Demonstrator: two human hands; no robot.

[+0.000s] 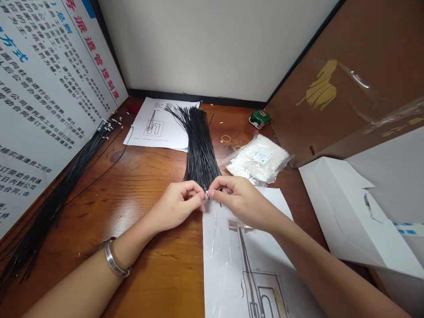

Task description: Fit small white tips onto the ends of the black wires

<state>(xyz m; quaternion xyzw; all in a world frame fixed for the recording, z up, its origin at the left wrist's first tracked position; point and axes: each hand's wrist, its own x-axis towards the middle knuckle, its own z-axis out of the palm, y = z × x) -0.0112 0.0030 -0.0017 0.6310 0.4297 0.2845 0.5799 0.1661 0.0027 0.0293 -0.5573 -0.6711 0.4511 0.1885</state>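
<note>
A thick bundle of thin black wires [199,145] lies on the wooden table [145,176], fanning out toward the back wall. My left hand [177,206] and my right hand [236,201] meet at the near end of the bundle, fingertips pinched together. Between the fingertips sits a tiny pale piece on a wire end, too small to name. My left wrist wears a silver bangle [114,258]. My right hand rests over a plastic-covered sheet with a drawing [245,265].
A clear bag of small white parts [258,159] lies right of the bundle. Another paper drawing [159,123] sits at the back, a green object [260,118] and yellow rubber band [225,138] near it. More black wires [66,181] line the left signboard. A white paper bag [351,212] stands right.
</note>
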